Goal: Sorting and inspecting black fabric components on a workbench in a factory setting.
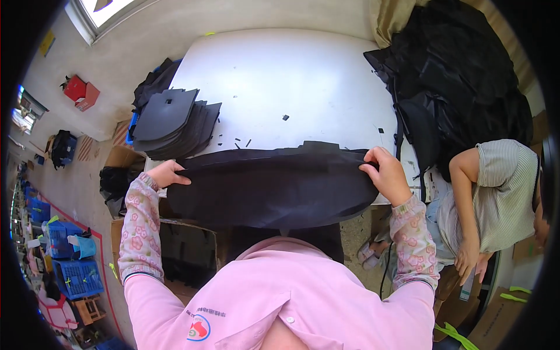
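Our left hand (165, 173) and right hand (388, 175) pinch opposite ends of a wide, plain black fabric piece (268, 189), faintly sheened, its lower edge rounded, drooping over the near edge of a white table (291, 73).

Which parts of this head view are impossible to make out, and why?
In the head view:
Black cloth: underside, facing away.
Table: middle of its front edge, covered by the cloth.
Stacked black sheets: lower ones mostly covered by those on top.
Blue basket: any contents, too small.
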`<state>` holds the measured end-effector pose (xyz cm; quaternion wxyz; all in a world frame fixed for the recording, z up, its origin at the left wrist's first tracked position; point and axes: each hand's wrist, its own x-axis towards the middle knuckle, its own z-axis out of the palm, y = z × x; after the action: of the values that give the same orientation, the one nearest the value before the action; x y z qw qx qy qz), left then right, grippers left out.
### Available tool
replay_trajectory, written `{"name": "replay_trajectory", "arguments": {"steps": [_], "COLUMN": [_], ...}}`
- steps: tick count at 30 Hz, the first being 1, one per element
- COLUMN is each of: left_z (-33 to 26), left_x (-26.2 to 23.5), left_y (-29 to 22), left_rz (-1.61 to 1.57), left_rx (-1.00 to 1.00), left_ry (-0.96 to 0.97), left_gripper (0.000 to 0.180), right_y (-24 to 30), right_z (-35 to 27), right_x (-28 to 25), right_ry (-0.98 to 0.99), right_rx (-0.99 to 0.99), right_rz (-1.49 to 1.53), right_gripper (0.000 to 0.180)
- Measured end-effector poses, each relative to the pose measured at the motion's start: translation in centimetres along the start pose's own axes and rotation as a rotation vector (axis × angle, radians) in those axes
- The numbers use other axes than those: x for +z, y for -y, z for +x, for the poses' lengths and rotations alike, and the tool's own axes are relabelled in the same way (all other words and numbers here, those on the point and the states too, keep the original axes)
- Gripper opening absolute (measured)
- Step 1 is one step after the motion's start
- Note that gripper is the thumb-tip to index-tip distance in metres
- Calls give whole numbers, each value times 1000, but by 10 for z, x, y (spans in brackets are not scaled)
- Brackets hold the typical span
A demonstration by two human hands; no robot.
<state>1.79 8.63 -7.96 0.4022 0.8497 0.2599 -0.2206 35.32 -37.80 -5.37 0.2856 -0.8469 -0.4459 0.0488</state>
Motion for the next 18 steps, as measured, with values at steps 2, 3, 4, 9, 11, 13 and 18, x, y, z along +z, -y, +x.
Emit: {"name": "replay_trajectory", "arguments": {"steps": [2,3,4,9,11,13,18], "left_z": [19,28,29,46,47,44,19], "left_x": [2,3,0,1,0,-1,-8], "left_y": [7,11,8,1,0,22,57], "left_rz": [-2,-7,-3,-26,280,133,-198], "left_rx": [-37,-74,-79,-63,-90,-174,-220], "left_ry": [-4,-5,-6,43,-82,-131,-253], "left_gripper": [29,29,29,29,37,39,21], "right_y": [6,16,30,55,46,41,45], "right_z": [7,9,8,-4,-7,-5,1], "right_x": [9,15,22,71,82,83,79], "right_ry": [-116,-112,-168,175,333,421,529], "right_rx": [-29,-28,-159,-497,-453,-439,-407], "right_rz": [-374,-378,-379,-322,-311,-299,-287], "right_gripper": [30,30,37,76,89,103,113]}}
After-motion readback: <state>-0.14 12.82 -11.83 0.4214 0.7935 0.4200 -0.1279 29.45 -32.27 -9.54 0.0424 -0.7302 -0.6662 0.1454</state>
